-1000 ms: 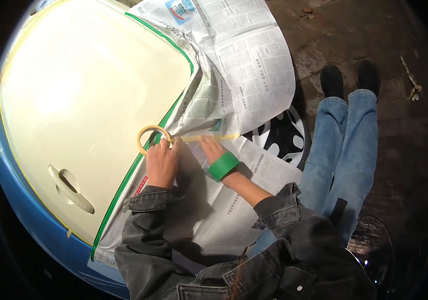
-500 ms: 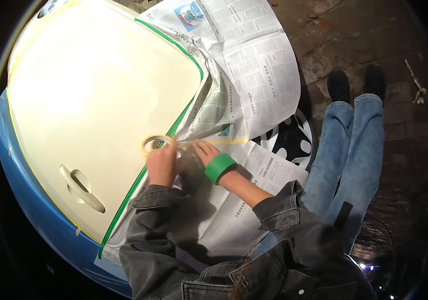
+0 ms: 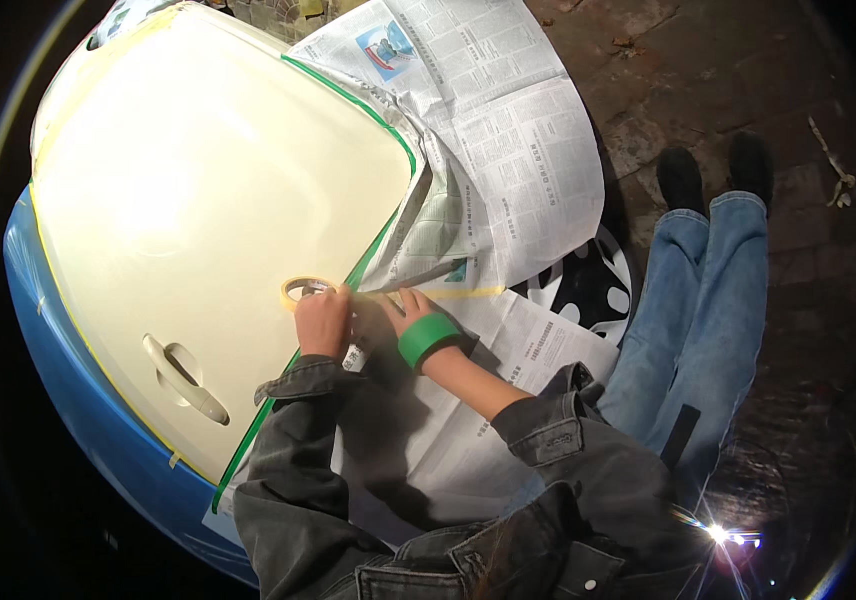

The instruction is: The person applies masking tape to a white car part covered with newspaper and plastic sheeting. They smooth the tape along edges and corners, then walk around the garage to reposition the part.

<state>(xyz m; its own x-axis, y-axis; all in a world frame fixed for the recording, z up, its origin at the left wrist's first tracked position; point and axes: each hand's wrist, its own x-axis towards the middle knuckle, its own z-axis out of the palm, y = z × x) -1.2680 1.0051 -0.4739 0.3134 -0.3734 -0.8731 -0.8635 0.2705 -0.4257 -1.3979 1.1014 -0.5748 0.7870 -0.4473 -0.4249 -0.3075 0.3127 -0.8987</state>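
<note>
My left hand (image 3: 323, 322) is closed around a roll of yellow masking tape (image 3: 288, 293) at the edge of a cream-coloured car panel (image 3: 208, 170). My right hand (image 3: 406, 310) lies on the newspaper (image 3: 538, 150) just beside it, fingers stretched out and slightly apart. Around my right wrist sits a roll of green tape (image 3: 430, 340). A yellow tape strip (image 3: 463, 292) crosses the seam between newspaper sheets, running right from my right fingers. Green tape (image 3: 373, 245) follows the panel's edge where the paper meets it. My hand partly hides the yellow roll.
A door handle (image 3: 186, 380) sticks out of the panel. The lower bodywork (image 3: 78, 350) is blue. A black-and-white wheel (image 3: 588, 290) shows beyond the paper. Legs in jeans (image 3: 693, 320) are at the right, on dark paving with a twig (image 3: 833, 170). A bright light (image 3: 718, 533) glares low right.
The whole view has shifted slightly. My right hand has moved a little left, closer to my left hand, and its fingers are more spread. The left hand still holds the yellow roll.
</note>
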